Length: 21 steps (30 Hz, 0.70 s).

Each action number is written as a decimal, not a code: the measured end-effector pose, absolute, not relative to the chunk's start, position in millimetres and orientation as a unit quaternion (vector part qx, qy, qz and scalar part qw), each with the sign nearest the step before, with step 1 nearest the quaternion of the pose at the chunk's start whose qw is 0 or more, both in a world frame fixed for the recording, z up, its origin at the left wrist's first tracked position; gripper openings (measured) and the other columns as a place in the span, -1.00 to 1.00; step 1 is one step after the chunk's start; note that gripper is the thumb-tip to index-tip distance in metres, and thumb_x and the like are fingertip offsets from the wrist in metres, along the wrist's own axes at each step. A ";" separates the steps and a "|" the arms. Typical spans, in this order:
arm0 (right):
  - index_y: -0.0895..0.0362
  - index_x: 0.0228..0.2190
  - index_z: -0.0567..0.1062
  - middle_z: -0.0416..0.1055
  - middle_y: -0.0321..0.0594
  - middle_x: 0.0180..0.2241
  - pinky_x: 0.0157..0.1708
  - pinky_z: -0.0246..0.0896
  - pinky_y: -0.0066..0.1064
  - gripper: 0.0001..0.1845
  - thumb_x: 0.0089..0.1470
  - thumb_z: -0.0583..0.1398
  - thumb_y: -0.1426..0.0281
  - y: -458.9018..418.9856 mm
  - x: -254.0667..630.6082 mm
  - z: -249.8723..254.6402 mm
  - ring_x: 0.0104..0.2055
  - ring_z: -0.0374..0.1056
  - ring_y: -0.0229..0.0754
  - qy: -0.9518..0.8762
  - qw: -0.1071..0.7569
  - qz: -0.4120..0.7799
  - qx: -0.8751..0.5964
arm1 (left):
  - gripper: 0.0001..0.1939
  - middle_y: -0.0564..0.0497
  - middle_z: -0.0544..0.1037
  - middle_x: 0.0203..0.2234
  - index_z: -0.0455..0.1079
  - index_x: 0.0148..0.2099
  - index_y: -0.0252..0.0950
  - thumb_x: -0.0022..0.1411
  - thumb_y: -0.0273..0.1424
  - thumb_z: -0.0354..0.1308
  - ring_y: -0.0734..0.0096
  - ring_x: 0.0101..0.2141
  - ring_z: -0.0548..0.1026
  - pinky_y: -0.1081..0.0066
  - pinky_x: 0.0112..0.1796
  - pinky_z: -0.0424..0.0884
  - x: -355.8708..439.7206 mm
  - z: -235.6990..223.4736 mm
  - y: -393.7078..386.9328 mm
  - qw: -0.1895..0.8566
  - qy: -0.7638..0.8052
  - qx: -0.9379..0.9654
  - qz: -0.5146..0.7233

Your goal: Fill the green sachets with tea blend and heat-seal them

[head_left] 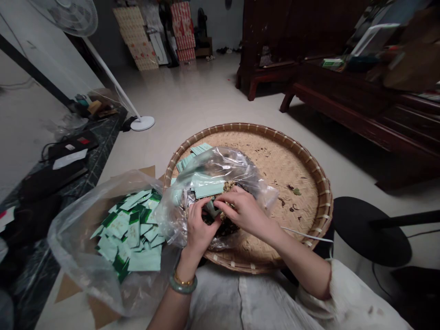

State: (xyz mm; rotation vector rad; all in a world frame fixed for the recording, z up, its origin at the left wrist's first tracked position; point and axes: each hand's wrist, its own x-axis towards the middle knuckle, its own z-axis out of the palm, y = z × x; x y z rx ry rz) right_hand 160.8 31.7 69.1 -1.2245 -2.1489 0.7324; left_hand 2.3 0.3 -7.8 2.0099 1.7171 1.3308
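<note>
**Pinching a mint-green sachet (210,208) inside a clear bag (223,165)**

The left hand (201,224) closes on it above dark dried leaves (220,228); the right hand (245,211) curls just beside it, grip unclear. One bamboo tray (309,183) lies beneath; a second clear bag (75,238) holds many green packets (127,233), too many to count.

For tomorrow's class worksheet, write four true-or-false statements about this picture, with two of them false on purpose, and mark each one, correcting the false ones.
1. A pale green bangle sits on the wrist of the left hand. True.
2. The right hand holds scissors. False: it reaches into a clear plastic bag.
3. That bag rests on a round woven tray. True.
4. The larger pile of pale green packets lies in a cardboard box. False: it lies in another clear plastic bag.
</note>
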 end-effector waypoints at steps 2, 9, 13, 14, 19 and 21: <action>0.11 -0.32 0.56 0.52 -0.18 -0.35 -0.25 0.16 -0.35 -0.83 0.16 0.19 0.30 30.2 161.3 65.3 -0.24 0.27 -0.12 -0.826 0.276 0.240 -0.429 | -0.61 -0.09 0.50 -0.21 0.33 -0.05 -0.28 0.03 -0.45 0.25 0.23 -0.22 0.45 0.24 -0.18 0.40 2.8 -9.0 -0.1 0.108 0.581 0.668 0.454; 0.18 -0.35 0.49 0.47 -0.18 -0.40 -0.34 0.18 -0.43 -0.82 0.20 0.09 0.42 37.8 176.7 61.2 -0.36 0.33 -0.23 -0.817 0.322 0.276 -0.390 | -0.41 -0.09 0.53 -0.19 0.36 0.04 -0.29 -0.10 -0.41 0.36 0.31 -0.28 0.49 0.40 -0.33 0.39 -6.4 -4.8 2.4 0.343 0.590 0.586 0.436; 0.16 -0.44 0.47 0.39 -0.30 -0.51 -0.47 0.08 -0.48 -0.80 0.17 0.14 0.34 43.1 193.3 68.4 -0.48 0.23 -0.31 -0.775 0.314 0.373 -0.402 | -0.52 -0.08 0.62 -0.26 0.47 -0.07 -0.33 -0.13 -0.43 0.36 0.30 -0.31 0.55 0.39 -0.31 0.45 -17.2 -0.4 5.1 0.560 0.523 0.496 0.408; 0.15 -0.45 0.47 0.38 -0.32 -0.52 -0.48 0.07 -0.48 -0.80 0.15 0.16 0.32 44.2 196.9 68.4 -0.49 0.22 -0.32 -0.761 0.315 0.403 -0.398 | -0.57 -0.08 0.63 -0.28 0.50 -0.14 -0.34 -0.14 -0.43 0.37 0.30 -0.31 0.56 0.37 -0.28 0.46 -18.8 0.6 5.3 0.587 0.513 0.476 0.407; 0.15 -0.49 0.45 0.35 -0.32 -0.52 -0.47 0.10 -0.48 -0.80 0.09 0.21 0.30 47.9 203.6 57.6 -0.46 0.21 -0.32 -0.698 0.340 0.498 -0.388 | -0.63 -0.04 0.66 -0.37 0.54 -0.27 -0.35 -0.24 -0.47 0.41 0.32 -0.37 0.58 0.37 -0.27 0.48 -18.7 3.6 5.5 0.613 0.520 0.426 0.415; 0.14 -0.44 0.44 0.36 -0.30 -0.47 -0.46 0.14 -0.47 -0.84 0.05 0.23 0.30 47.1 199.8 50.3 -0.44 0.23 -0.31 -0.659 0.386 0.503 -0.405 | -0.64 -0.03 0.65 -0.40 0.54 -0.28 -0.36 -0.26 -0.48 0.41 0.34 -0.39 0.57 0.39 -0.29 0.48 -15.2 2.7 5.0 0.605 0.527 0.410 0.433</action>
